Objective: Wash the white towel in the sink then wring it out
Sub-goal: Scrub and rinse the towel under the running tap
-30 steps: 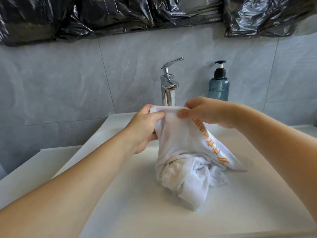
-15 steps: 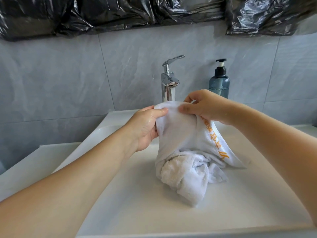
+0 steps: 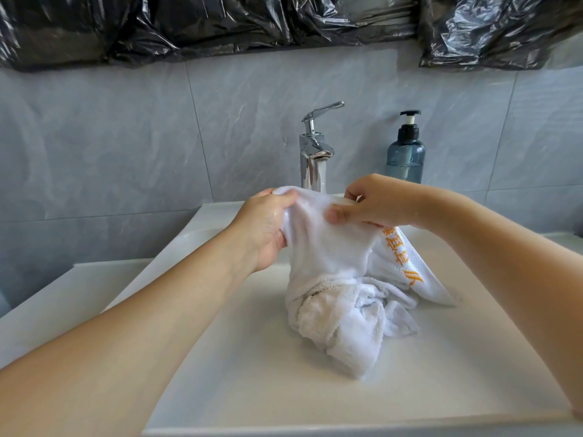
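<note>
- Over the white sink (image 3: 220,357), one white towel (image 3: 334,263) is lifted at its top edge while its bunched lower part rests on the basin floor.
- Two bare hands hold that top edge, one at each side, close together in front of the tap.
- The left hand (image 3: 268,228) has its grip pinching the towel's upper left corner, thumb on top and fingers curled beneath the cloth.
- The right hand (image 3: 378,205) has its grip pinching the cloth too, thumb pressed on the near face and fingers curled behind.
- One band of orange embroidered characters (image 3: 402,260) runs down the towel's right hem, below the right hand.
- One chrome faucet (image 3: 314,159) stands behind the towel at the back of the sink, its single lever tilted up to the right.
- One blue pump bottle (image 3: 405,156) with a black top stands right of the faucet, against the grey tiled wall (image 3: 126,146).
- Crumpled black plastic sheeting (image 3: 220,23) hangs along the top of the wall.
</note>
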Tool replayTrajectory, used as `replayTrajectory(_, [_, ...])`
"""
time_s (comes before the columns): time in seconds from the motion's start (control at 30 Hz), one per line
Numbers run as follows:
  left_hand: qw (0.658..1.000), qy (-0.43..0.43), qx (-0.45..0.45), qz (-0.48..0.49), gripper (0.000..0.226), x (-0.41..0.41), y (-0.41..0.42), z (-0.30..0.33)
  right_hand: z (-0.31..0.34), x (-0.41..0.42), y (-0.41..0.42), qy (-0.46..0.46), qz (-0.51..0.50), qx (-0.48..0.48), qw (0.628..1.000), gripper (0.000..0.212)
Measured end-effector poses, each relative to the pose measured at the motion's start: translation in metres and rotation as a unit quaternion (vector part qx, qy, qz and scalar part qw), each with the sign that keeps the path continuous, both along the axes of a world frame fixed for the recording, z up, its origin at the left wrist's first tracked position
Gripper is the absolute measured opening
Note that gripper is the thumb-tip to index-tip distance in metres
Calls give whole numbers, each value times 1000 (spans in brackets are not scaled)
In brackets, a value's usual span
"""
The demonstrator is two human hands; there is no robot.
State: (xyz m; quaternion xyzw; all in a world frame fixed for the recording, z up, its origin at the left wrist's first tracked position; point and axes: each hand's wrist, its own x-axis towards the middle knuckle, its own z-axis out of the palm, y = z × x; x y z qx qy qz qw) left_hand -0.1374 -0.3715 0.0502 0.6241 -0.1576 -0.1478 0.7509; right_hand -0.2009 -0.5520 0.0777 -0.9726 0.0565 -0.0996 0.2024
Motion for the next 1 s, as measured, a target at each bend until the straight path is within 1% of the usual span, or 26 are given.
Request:
replayTrajectory(0.07, [1000,-3,-3,21,14,1,0,1,0,-2,-2,30,20,42,998,57])
replayTrajectory(0.13, [1000,2,-2,24,15,2,1,2,-2,-3,-4,40,36,94,994,53])
replayTrajectory(0.17, [1000,3,5,11,17,2,2,2,-3,-3,-4,45,45,128,990,46])
replayTrajectory(0.23, [998,-5,47,-52,17,1,5,4,-6,-2,-5,61,68,192,977,33])
replayTrajectory(0.3, [993,-16,78,-86,12,0,6,3,-8,-1,-5,62,76,218,971,29])
replayTrajectory(0.33, [995,-18,73,-73,11,1,5,3,-9,0,-5,60,76,228,969,26])
replayTrajectory(0.4, [999,-3,31,-4,10,3,3,4,-9,0,-6,62,76,252,963,21])
replayTrajectory(0.43, [999,7,7,36,8,5,3,5,-9,0,-7,72,81,262,959,17])
replayTrajectory(0.5, [994,4,-11,108,11,13,5,7,-10,-2,-8,112,96,258,955,12])
replayTrajectory(0.57, [984,-30,9,177,13,22,10,8,-12,-3,-8,131,100,231,959,14])
replayTrajectory(0.63, [969,-84,55,227,17,28,15,10,-13,-1,-6,107,92,204,969,15])
replayTrajectory(0.67, [965,-99,79,232,18,28,16,10,-13,0,-4,89,88,198,972,14])
replayTrajectory(0.73, [968,-94,130,194,21,24,16,9,-13,2,1,61,82,194,976,14])
replayTrajectory(0.8, [971,-75,205,100,30,17,16,8,-14,3,3,44,82,200,975,17])
replayTrajectory(0.87, [951,-81,299,-6,39,10,16,5,-13,2,4,35,87,203,975,15])
replayTrajectory(0.9, [940,-93,327,-34,40,8,16,3,-13,2,4,33,90,202,975,14])
replayTrajectory(0.93, [937,-103,332,-40,34,7,15,3,-11,1,5,32,93,196,976,16])
replayTrajectory(0.97, [939,-108,325,-27,26,6,15,4,-11,0,6,28,92,186,978,19])
replayTrajectory(1.0, [945,-109,308,-12,23,8,15,4,-10,0,6,25,89,173,981,22])
